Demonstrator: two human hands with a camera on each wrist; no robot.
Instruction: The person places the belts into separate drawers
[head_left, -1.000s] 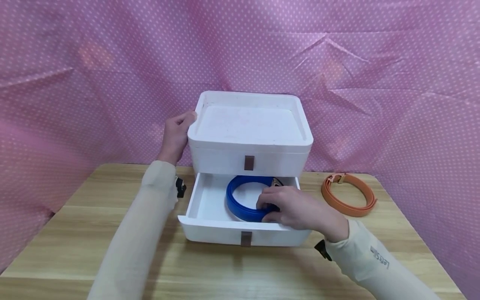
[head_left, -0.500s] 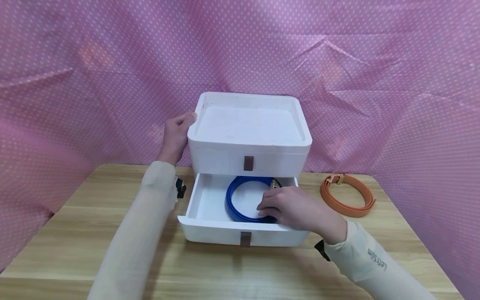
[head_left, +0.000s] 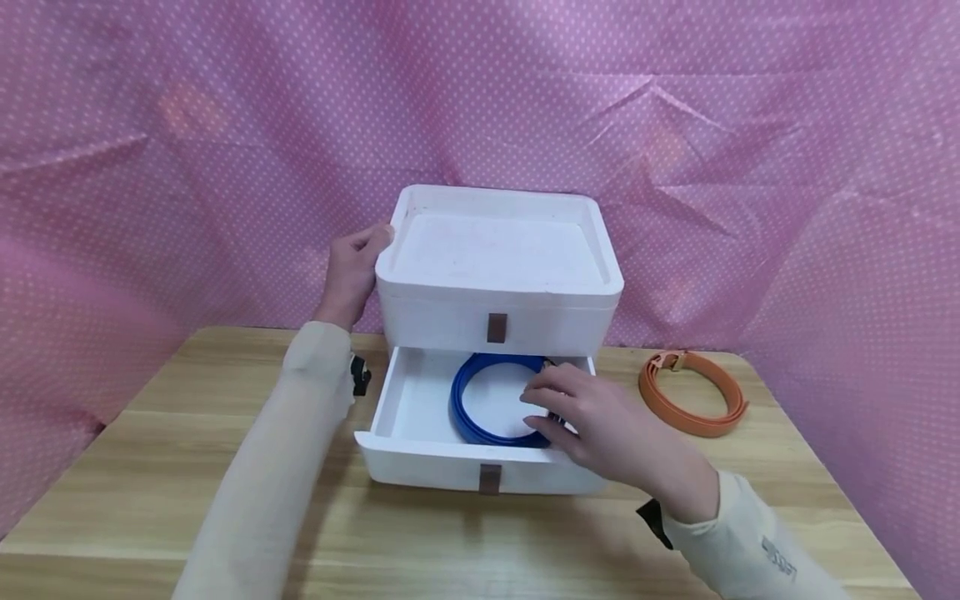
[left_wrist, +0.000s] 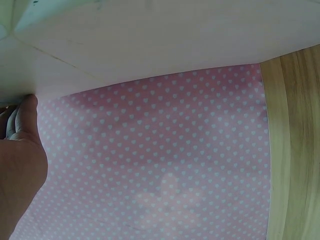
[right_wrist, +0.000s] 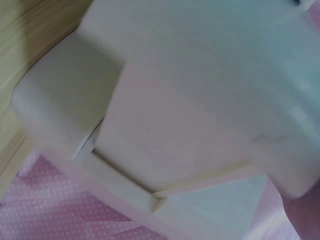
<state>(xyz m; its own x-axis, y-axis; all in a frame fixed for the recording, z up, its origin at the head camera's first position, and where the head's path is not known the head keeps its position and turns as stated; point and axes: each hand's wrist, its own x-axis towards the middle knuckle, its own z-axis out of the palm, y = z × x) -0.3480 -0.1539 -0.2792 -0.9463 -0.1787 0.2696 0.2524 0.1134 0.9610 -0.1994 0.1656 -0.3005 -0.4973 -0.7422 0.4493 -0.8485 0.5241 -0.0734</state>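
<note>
A white two-drawer storage box (head_left: 435,321) stands at the back of the table, its lower drawer (head_left: 416,462) pulled out. Coiled inside that drawer lies a blue belt (head_left: 462,412), its gold buckle partly covered by my right hand (head_left: 611,425). The thumb and fingers of this hand are apart, just over the belt's right side, with nothing pinched between them. My left hand (head_left: 348,275) holds the box's upper left edge, thumb on the rim. In the left wrist view its fingers touch the side wall, partly hidden. White box panels fill the right wrist view.
To the right of the box, an orange belt (head_left: 693,423) lies coiled on the wooden table (head_left: 187,467). A pink dotted cloth (head_left: 847,250) hangs behind and at both sides. Brown tabs mark the upper and lower drawer fronts.
My right hand lets go of the blue belt, and its thumb and fingers spread apart as it draws slightly back to the right. The left hand has not moved.
</note>
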